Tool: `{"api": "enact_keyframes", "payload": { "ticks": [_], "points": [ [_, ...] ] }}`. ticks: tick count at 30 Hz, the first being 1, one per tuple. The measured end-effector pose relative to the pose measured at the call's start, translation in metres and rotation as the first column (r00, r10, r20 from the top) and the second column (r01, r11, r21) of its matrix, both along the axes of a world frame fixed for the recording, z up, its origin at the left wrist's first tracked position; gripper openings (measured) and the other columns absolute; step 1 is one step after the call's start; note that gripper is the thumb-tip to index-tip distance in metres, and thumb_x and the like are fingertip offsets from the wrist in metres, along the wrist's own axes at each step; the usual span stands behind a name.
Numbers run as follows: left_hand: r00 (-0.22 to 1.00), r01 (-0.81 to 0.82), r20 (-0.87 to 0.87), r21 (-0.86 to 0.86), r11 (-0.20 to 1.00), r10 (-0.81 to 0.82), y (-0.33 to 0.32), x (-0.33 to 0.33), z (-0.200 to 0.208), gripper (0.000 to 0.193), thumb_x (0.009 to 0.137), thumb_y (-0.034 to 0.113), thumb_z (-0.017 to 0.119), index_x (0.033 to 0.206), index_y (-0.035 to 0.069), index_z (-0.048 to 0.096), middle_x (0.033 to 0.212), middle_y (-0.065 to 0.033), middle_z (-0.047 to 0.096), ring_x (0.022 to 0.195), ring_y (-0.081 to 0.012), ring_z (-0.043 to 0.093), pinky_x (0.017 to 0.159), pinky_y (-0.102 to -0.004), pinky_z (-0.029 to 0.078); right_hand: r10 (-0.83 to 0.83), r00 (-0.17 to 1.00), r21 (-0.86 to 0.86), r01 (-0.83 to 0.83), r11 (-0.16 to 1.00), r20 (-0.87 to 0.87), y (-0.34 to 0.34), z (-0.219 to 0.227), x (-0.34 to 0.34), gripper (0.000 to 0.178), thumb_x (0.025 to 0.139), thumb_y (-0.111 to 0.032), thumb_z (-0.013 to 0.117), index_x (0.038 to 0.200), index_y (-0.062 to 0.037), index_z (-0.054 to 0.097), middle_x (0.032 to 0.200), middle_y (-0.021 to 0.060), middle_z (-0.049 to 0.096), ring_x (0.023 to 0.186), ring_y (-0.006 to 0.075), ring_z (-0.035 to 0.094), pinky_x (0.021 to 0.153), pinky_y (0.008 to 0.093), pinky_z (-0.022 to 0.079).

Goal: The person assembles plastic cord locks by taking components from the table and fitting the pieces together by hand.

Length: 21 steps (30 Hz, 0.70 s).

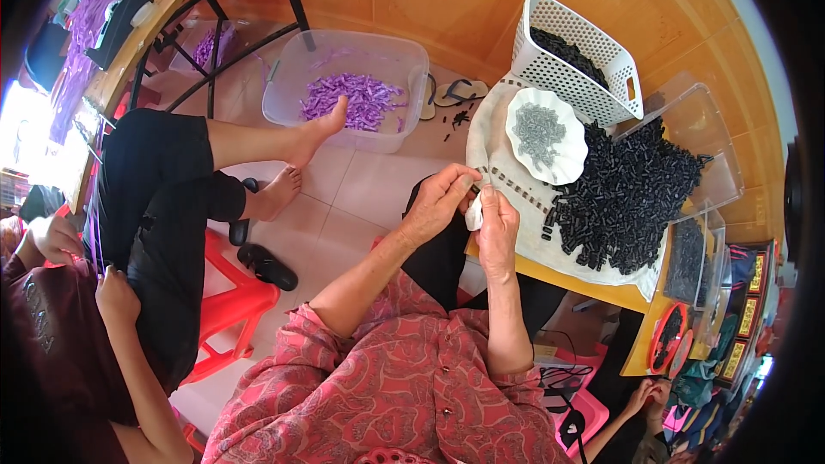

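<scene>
My left hand (pixel 440 199) and my right hand (pixel 497 228) meet at the near left edge of a cloth-covered table. A small dark piece (pixel 475 190) sits pinched in the fingertips of the left hand. The right hand is closed, thumb up, with a bit of white material (pixel 474 213) at its fingers; whether this is a cloth or a finger wrap I cannot tell. Beyond the hands lies a white scalloped dish (pixel 518 150) holding small clear grey pieces. To its right spreads a large heap of short black tube-like pieces (pixel 614 198) on the pale cloth (pixel 524 241).
A white perforated basket (pixel 620 96) of black pieces stands behind the dish. Clear plastic boxes (pixel 726 150) line the right side. On the floor, a clear tub (pixel 284 90) holds purple strips. At left a seated co-worker handles purple ribbon; another person's hands (pixel 649 395) show lower right.
</scene>
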<state>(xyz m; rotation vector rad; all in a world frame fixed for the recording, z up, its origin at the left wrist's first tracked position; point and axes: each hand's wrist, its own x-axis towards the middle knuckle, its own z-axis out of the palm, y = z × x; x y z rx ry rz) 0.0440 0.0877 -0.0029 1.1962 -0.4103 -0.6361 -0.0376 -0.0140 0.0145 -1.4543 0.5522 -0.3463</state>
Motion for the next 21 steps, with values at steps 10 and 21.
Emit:
{"api": "enact_keyframes", "payload": {
  "ticks": [10,21],
  "points": [
    [0.998,0.043,-0.056,0.014,0.999,-0.042,-0.001,0.003,-0.004,0.027,0.102,0.024,0.047,0.107,0.002,0.062,0.075,0.0022,0.056,0.065,-0.0050,0.051,0.059,-0.0214,0.045,-0.010,0.996,0.053,0.015,0.998,-0.089,0.000,0.007,0.004,0.036,0.101,-0.032,0.050,0.084,-0.0021,0.061,0.067,-0.0010,0.054,0.059,0.0083,0.048,0.052,0.0264,0.039],
    [0.980,-0.148,0.160,0.183,0.972,0.119,-0.002,0.004,-0.007,0.020,0.099,0.021,0.051,0.099,0.003,0.061,0.068,0.0045,0.051,0.056,-0.0029,0.044,0.048,-0.0195,0.038,0.023,0.999,-0.799,-0.031,0.601,-0.022,0.013,0.007,0.004,0.024,0.096,-0.018,0.056,0.078,-0.0025,0.056,0.064,0.0189,0.058,0.059,0.0392,0.058,0.050,0.0437,0.043]
  ]
}}
